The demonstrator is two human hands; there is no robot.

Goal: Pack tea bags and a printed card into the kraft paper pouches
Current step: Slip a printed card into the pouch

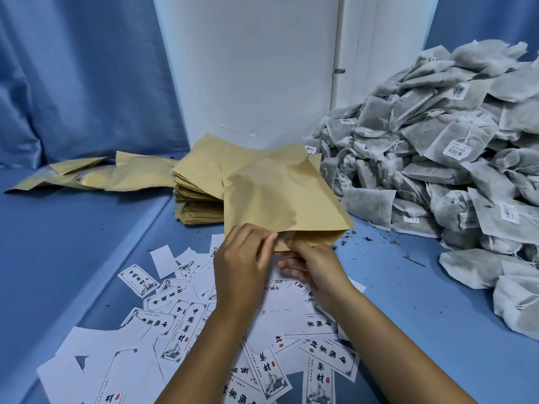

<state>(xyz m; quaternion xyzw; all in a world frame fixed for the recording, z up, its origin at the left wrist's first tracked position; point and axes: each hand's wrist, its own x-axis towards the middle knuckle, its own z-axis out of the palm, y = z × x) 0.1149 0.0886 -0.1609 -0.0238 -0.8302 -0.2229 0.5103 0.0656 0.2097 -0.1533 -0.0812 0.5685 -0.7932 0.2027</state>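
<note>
Kraft paper is pinched at its near edge by both hands: the left hand (243, 259) curls its fingers and thumb over the left part of the pouch (280, 196) mouth, while the right hand (313, 265) grips the same edge just beside it from below, thumb on top. The two hands touch at the opening, and whether the mouth is parted yet cannot be told. The pouch is raised at a tilt, its far end pointing away from the person and its near edge lifted off the blue table (87, 243).

Directly behind the pouch sits a stack of flat pouches (198, 196), partly hidden by it. Farther left of the pouch, several more pouches (96, 174) lie loose and overlapping near a blue curtain (81, 83). Right of the pouch rises a large heap of grey tea bags (437, 158), many bearing small white labels and strings, spilling forward along the table's right side. Dark crumbs of loose tea (367, 237) dot the table between the pouch and the heap.

Below the pouch, under and around both forearms, printed cards (186, 330) lie scattered in a wide overlapping spread, some face up with black characters, red seals and an ink figure, others showing blank white backs. Behind the pouch stands a white wall panel (248, 68).
</note>
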